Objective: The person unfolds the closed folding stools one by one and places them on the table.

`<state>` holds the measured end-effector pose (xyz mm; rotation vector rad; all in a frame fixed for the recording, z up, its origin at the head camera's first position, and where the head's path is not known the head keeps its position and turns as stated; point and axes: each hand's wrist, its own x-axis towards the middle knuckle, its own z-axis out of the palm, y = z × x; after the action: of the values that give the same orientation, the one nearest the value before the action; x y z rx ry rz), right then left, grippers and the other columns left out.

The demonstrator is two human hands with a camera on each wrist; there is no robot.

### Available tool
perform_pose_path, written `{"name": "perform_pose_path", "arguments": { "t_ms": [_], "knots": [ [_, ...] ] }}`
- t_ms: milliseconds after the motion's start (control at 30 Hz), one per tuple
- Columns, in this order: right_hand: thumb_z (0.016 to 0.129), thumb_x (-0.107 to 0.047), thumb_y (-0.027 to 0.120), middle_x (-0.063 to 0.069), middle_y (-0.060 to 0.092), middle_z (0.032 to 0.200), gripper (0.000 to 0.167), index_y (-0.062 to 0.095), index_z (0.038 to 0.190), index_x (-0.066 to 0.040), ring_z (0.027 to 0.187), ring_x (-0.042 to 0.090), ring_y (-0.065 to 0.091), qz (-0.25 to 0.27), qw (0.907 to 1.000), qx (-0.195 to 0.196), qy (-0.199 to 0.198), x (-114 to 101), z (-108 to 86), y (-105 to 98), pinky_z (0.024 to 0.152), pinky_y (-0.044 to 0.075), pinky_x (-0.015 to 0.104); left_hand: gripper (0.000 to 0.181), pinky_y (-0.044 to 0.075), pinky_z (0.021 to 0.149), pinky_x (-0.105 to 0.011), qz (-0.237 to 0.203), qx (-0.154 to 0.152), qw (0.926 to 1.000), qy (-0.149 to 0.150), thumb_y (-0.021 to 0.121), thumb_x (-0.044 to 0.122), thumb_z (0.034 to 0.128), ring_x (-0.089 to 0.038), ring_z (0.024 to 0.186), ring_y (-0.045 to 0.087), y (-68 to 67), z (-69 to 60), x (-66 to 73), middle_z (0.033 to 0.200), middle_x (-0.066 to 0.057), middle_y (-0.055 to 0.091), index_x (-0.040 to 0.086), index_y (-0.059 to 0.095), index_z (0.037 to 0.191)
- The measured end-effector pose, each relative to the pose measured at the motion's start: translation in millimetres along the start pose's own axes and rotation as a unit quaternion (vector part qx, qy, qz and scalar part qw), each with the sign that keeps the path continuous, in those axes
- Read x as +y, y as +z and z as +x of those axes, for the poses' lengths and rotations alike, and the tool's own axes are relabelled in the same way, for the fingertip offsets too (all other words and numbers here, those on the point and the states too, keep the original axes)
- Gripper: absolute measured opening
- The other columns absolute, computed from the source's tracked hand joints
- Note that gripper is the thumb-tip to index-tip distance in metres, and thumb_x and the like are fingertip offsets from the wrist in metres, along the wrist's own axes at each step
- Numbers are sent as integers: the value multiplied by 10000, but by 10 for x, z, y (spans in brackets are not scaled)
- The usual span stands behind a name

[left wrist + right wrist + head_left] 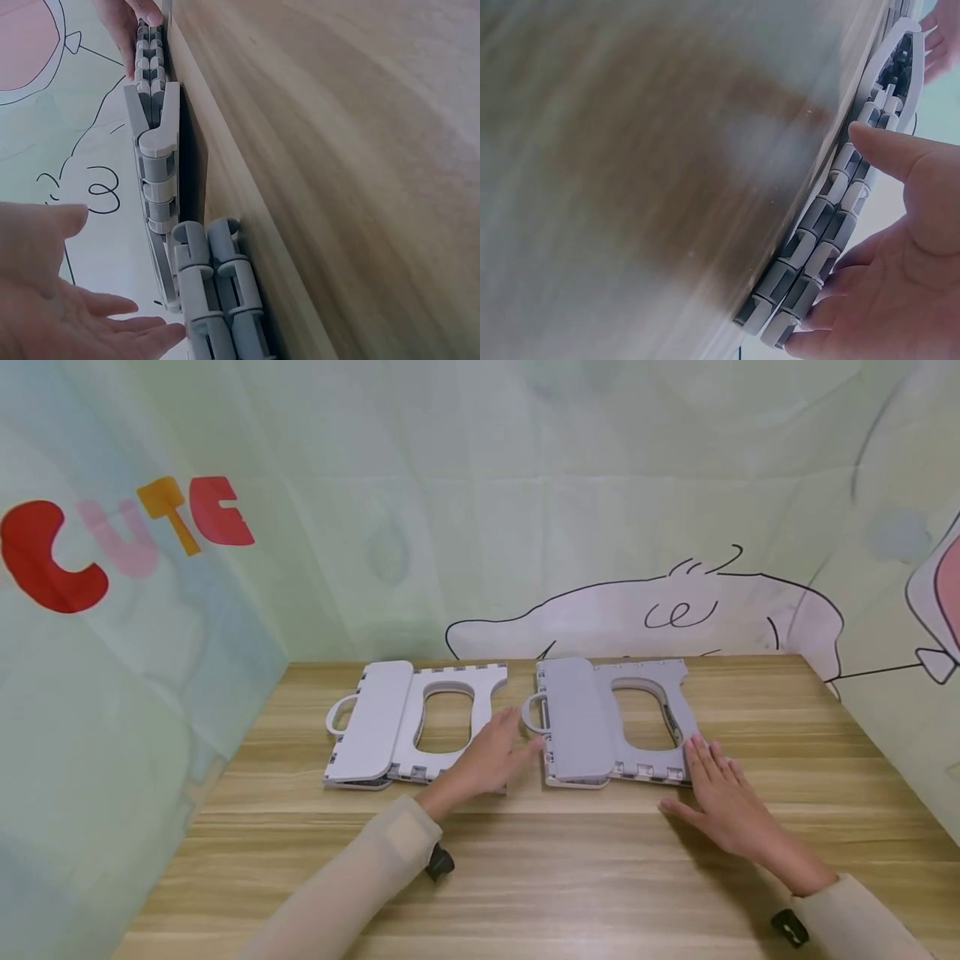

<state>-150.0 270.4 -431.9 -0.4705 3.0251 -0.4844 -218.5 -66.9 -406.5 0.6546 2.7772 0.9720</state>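
Two folded stools were laid flat, side by side, on the table (525, 877): white stool (405, 727) to L, grey stool (600, 722) to R. L hand (489, 756) was held over the white stool's near R side, fingers straight & together, nothing gripped; contact couldn't be told. R hand (726, 802) was laid at the grey stool's near R corner, fingers extended, a bit spread, nothing clamped. If that corner were pushed L, the handle (526, 714) could poss. be jammed into L hand, b/c the gap was narrow. Skin might be nipped at the hinges (801, 249) if the folds were shifted; w/o a grip, a stool might be skewed.
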Motion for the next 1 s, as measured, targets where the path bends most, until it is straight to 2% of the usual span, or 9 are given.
{"name": "perform_pose_path", "arguments": {
  "t_ms": [267,367,467,567,633,733,833,900,1000],
  "knots": [
    [980,-471,597,375,53,1564,961,120,1497,184,1434,549,50,-62,10000,-56,10,15,-10,11,1132,95,682,668,369,1113,-482,-442,80,9985,-320,450,413,1047,-378,1312,464,26,161,-3,1439,-277,463,-102,368,1465],
    [979,-477,594,369,56,1568,960,127,1498,182,1436,545,59,-115,9999,-62,8,18,-9,13,1133,100,681,613,475,980,-459,-637,46,9969,-456,452,417,1051,-332,1055,578,24,204,8,1244,-276,575,-88,455,1399],
    [978,-479,595,368,59,1570,960,130,1497,182,1435,546,68,-183,9998,-60,-5,22,-4,13,1133,107,682,498,515,807,-424,-860,47,9944,-619,475,407,1048,-272,817,540,33,241,12,1022,-218,598,-35,549,1265],
    [975,-472,604,372,63,1568,964,130,1496,186,1434,548,69,-203,9998,-74,0,22,2,9,1133,106,681,458,517,834,-419,-1100,60,9910,-756,500,390,1039,-262,882,576,54,284,13,1037,-180,615,-3,560,1265],
    [971,-465,613,374,64,1567,967,129,1495,188,1434,549,67,-208,9997,-98,10,22,2,6,1135,103,679,513,501,938,-438,-1315,78,9874,-876,514,384,1033,-287,1039,596,72,314,19,1170,-185,629,-4,521,1368],
    [968,-460,620,373,63,1568,970,125,1496,186,1435,548,65,-223,9997,-116,12,23,0,4,1138,97,675,540,504,925,-411,-1874,91,9751,-1185,531,372,1026,-288,1058,598,96,368,40,1185,-181,638,-4,497,1413],
    [968,-464,617,368,58,1572,972,120,1500,180,1438,543,63,-274,9996,-110,-3,34,0,15,1141,95,670,559,497,891,-371,-2558,122,9525,-1649,545,376,1017,-251,1010,567,103,410,55,1147,-169,617,-15,491,1414],
    [968,-467,616,365,55,1574,975,117,1502,177,1439,540,62,-302,9995,-97,-15,40,-1,23,1143,94,668,506,477,799,-337,-2960,164,9373,-1831,555,358,1013,-215,872,520,103,438,48,964,-130,579,-39,541,1328],
    [967,-467,617,365,55,1574,975,119,1502,178,1438,541,64,-326,9994,-83,-34,45,-2,34,1142,98,668,489,493,951,-364,-3345,238,9213,-1967,557,327,1016,-195,928,540,96,462,42,993,-117,578,-78,550,1290]
  ]
}}
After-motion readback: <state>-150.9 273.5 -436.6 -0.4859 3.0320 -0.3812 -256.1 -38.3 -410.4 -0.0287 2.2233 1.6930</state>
